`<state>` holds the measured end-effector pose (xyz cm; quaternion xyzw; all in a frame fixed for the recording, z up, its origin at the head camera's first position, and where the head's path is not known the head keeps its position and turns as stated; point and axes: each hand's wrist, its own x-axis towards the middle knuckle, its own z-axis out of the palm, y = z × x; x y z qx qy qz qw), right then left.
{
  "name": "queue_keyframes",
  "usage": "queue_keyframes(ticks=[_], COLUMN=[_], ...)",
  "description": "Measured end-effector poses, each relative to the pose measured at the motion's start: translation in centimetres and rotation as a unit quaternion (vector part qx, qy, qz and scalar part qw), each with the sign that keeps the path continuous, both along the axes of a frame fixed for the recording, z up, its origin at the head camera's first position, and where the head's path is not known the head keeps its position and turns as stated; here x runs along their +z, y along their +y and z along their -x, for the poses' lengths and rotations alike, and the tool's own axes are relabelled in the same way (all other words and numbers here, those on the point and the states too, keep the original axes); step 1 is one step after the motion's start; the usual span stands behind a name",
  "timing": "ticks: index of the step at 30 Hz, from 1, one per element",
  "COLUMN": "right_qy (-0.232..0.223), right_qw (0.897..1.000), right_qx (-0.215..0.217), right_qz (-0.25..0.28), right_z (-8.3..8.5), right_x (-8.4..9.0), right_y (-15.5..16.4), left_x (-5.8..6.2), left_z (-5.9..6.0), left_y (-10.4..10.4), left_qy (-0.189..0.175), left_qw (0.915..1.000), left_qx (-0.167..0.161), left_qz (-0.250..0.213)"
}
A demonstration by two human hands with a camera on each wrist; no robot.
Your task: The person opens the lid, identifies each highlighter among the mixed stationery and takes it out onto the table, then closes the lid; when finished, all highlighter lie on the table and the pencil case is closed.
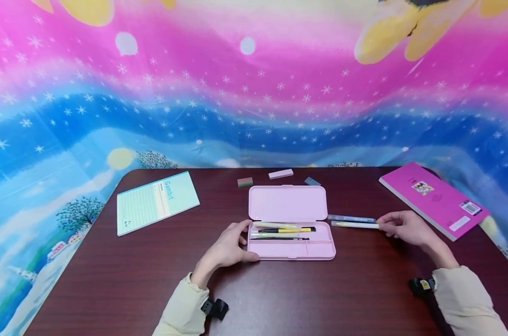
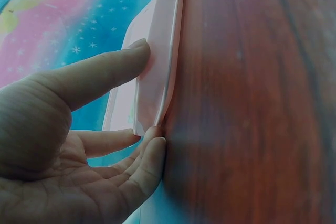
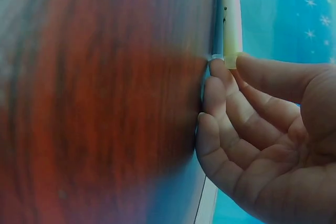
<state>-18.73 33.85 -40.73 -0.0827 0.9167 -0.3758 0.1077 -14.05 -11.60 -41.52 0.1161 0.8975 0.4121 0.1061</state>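
An open pink pencil case (image 1: pixel 277 250) lies on the table, its lid (image 1: pixel 287 202) tipped back. Several slim pens, among them a yellow-and-black pen (image 1: pixel 287 230), lie in its rear compartment. My left hand (image 1: pixel 226 247) grips the case's left end, thumb (image 2: pixel 118 66) on the front wall and fingertips around the side. Right of the case, my right hand (image 1: pixel 405 227) pinches the end of a pale yellow-white pen (image 1: pixel 352 225) between thumb and forefinger. A blue pen (image 1: pixel 355 218) lies just behind that pen, its end by my fingertips in the right wrist view (image 3: pixel 217 24).
Behind the lid sit a red-and-green eraser (image 1: pixel 244 182), a pale pink eraser (image 1: pixel 281 174) and a dark small block (image 1: pixel 312 181). A light green notebook (image 1: pixel 157 203) lies at the left, a magenta book (image 1: pixel 434 200) at the right. A patterned cloth hangs behind the table.
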Motion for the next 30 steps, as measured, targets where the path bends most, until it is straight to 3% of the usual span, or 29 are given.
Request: queue_keyframes(ticks=[6,23,26,30], right_qy=[-0.009,-0.006,0.009,0.061], right_qw=[1.000,0.997,0.997,0.994], right_qx=[-0.006,0.007,0.008,0.003], right_qz=[-0.001,-0.070,-0.082,-0.093], right_z=[0.4,0.6,0.5,0.1], right_x=[0.0,0.3,0.8,2.0], right_y=[-0.1,-0.5,-0.6,-1.4], left_x=[0.0,0.0,0.1,0.1], left_z=[0.0,-0.2,-0.2,-0.2], left_y=[0.0,-0.2,-0.2,-0.2], left_qy=[0.001,-0.002,0.000,-0.002], left_qw=[1.0000,0.9999,1.0000,1.0000], left_qx=[-0.004,-0.011,-0.008,-0.003], left_qz=[-0.003,0.000,-0.002,-0.002])
